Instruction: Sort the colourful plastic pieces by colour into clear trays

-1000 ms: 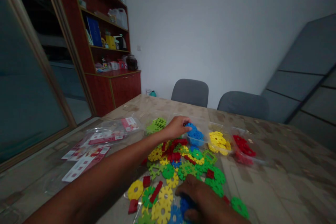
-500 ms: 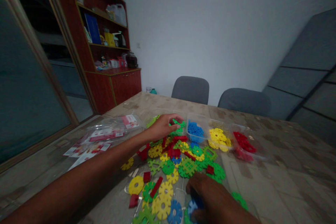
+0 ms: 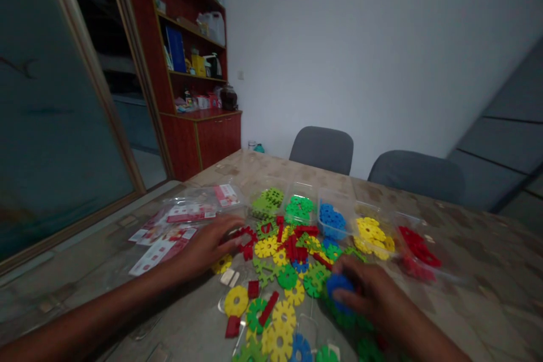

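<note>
While the right hand [image 3: 367,288] pinches a blue disc [image 3: 338,288] between thumb and fingers at the right edge of the loose pile, the clear tub of blue pieces [image 3: 337,197] lies on its far side, slightly to the left. Nothing tall stands between them, only a few flat loose pieces on the desk [image 3: 487,271]. The disc looks round, so no long axis can be told, and the grasp hides part of it.

At the pile's left edge, the left hand [image 3: 216,236] is unclenched, its thumb and fingers apart, with a red toothed piece [image 3: 246,236] just beyond the gap to the right; whether they touch, I cannot tell. This hand is well apart from the disc, so the right is plainly nearer to both disc and blue tub. The tub of yellow pieces [image 3: 373,226] sits just right of the blue one.
</note>
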`<control>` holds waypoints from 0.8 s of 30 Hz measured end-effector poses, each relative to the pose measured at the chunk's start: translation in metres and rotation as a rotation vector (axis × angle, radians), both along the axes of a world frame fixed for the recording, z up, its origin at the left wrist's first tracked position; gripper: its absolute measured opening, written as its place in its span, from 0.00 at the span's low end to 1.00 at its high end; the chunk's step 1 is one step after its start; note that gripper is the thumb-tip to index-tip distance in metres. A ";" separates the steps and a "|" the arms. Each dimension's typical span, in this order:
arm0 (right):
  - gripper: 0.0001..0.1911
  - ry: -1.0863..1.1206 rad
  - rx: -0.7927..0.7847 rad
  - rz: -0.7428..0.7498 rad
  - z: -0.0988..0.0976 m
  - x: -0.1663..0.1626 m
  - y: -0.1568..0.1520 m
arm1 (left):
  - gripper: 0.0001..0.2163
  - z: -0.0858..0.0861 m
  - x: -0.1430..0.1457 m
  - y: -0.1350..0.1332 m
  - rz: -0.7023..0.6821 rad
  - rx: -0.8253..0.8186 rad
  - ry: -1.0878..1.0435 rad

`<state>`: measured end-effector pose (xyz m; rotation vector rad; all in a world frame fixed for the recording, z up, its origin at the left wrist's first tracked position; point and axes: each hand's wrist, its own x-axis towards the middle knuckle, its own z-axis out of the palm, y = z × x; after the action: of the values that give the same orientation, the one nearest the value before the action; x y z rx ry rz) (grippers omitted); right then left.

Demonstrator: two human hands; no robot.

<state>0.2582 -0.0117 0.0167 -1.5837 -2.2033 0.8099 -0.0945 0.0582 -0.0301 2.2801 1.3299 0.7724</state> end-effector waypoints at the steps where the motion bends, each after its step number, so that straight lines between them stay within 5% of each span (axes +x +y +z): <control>1: 0.03 0.028 0.103 -0.055 0.007 0.005 0.011 | 0.15 -0.004 0.003 -0.005 0.001 -0.021 -0.020; 5: 0.10 0.122 0.396 -0.247 0.024 0.031 0.062 | 0.16 -0.008 0.019 -0.020 -0.046 -0.121 -0.075; 10: 0.13 0.154 0.472 -0.331 0.018 0.046 0.103 | 0.13 -0.009 0.037 -0.029 -0.225 -0.158 -0.159; 18: 0.12 0.108 0.431 -0.007 -0.006 -0.011 0.063 | 0.11 -0.003 0.056 0.006 -0.160 0.109 -0.085; 21: 0.20 0.037 0.365 0.121 -0.022 -0.038 0.052 | 0.14 -0.004 0.065 0.013 -0.175 0.135 0.014; 24: 0.26 -0.102 0.295 0.091 -0.033 -0.053 0.048 | 0.19 -0.009 0.072 0.009 -0.204 0.112 0.066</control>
<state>0.2047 0.0360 -0.0166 -1.4174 -2.3521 0.4084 -0.0228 0.0674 -0.0389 2.5012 1.0826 0.7237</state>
